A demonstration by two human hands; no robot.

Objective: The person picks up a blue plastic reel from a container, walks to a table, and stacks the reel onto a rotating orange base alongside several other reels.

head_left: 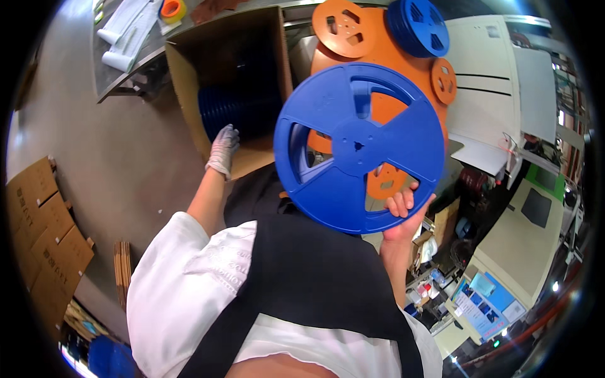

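Before the orange panel [380,51], my right hand [405,211] pinches a blue reel [345,148] by its rim — my left hand [224,150], gloved, curls at the cardboard box [181,85] — whether gripping anything, I can't tell.

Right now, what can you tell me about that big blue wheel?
The blue wheel looks like smooth plastic: a round face with three wide cut-outs about a central hub, which has a small dark hole. It is held up, face toward the wearer, before orange parts. The bare right hand grips its lower-right rim, fingers through one cut-out.
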